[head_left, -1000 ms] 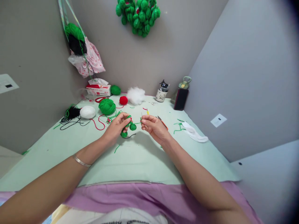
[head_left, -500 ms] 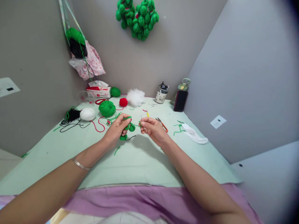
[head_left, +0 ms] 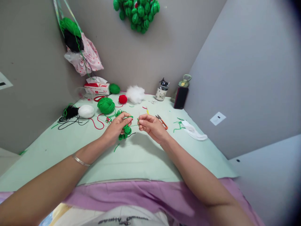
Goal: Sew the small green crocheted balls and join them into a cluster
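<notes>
My left hand [head_left: 119, 125] is closed round a green crocheted piece [head_left: 127, 130], whose round green parts hang below the fingers. A bit of red shows at my left thumb tip, and a short black strand sticks out underneath. Just to the right, my right hand [head_left: 150, 125] pinches a thin needle [head_left: 139, 114] that points upward, with some green yarn at the fingertips. A thin green strand [head_left: 134, 125] runs across the gap between both hands. Part of the crocheted piece is hidden behind my left fingers.
Yarn balls in green [head_left: 106, 105], red [head_left: 122, 99] and white [head_left: 86, 111] lie left and behind. White stuffing [head_left: 135, 94], a jar [head_left: 161, 91] and a phone [head_left: 181, 98] stand at the back. Orange-handled snips [head_left: 162, 122] lie beside my right hand; white fabric [head_left: 194, 130] lies farther right.
The view has tilted down slightly, so everything sits a little differently in it. The crocheted piece has turned a little in my left hand; both hands keep their grips.
</notes>
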Demonstrator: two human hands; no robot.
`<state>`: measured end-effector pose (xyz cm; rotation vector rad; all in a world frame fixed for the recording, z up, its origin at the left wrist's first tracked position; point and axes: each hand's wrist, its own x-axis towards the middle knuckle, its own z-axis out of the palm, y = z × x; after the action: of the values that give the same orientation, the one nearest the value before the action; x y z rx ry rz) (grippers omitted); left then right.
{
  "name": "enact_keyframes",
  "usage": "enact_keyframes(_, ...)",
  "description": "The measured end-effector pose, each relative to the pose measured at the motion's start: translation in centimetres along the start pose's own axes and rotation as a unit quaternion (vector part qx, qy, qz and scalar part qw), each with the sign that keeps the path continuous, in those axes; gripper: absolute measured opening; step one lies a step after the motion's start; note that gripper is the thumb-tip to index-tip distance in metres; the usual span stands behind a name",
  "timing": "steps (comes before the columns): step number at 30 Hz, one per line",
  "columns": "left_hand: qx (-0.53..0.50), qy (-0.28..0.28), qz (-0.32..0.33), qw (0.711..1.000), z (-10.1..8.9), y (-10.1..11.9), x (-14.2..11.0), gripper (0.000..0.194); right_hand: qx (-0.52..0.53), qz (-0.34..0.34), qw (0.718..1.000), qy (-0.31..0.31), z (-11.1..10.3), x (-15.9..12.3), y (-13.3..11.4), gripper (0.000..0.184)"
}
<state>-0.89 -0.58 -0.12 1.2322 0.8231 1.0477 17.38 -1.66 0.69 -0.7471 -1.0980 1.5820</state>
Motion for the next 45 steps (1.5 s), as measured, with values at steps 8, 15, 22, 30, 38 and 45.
enact_keyframes(8, 0.002, 0.011, 0.023, 1.0, 0.0, -0.3, 0.0, 0.028, -0.054, 0.002, 0.998, -0.016, 0.4, -0.1, 0.3, 0.026)
enact_keyframes(15, -0.031, 0.011, -0.004, 0.999, 0.3, 0.2, -0.2, 0.03, -0.092, -0.023, 0.995, -0.011, 0.1, -0.1, 0.5, 0.023)
enact_keyframes(22, -0.042, 0.006, 0.001, 0.999, 0.1, 0.2, -0.2, 0.029, -0.092, -0.064, 0.994, 0.016, -0.3, -0.1, 0.2, 0.019)
enact_keyframes(30, -0.018, -0.063, -0.016, 0.998, 0.7, 0.2, -0.6, 0.028, -0.047, -0.087, 0.994, 0.051, 0.0, -0.2, -0.6, 0.023)
enact_keyframes(38, 0.051, -0.185, -0.007, 0.981, 0.4, -0.1, -0.7, 0.026, -0.021, -0.037, 0.999, -0.034, 0.2, -0.5, -0.5, 0.025)
enact_keyframes(45, 0.089, -0.24, -0.04, 0.966, 0.0, 0.3, -0.9, 0.035, -0.069, 0.011, 0.993, -0.094, 0.3, -0.9, -1.2, 0.024)
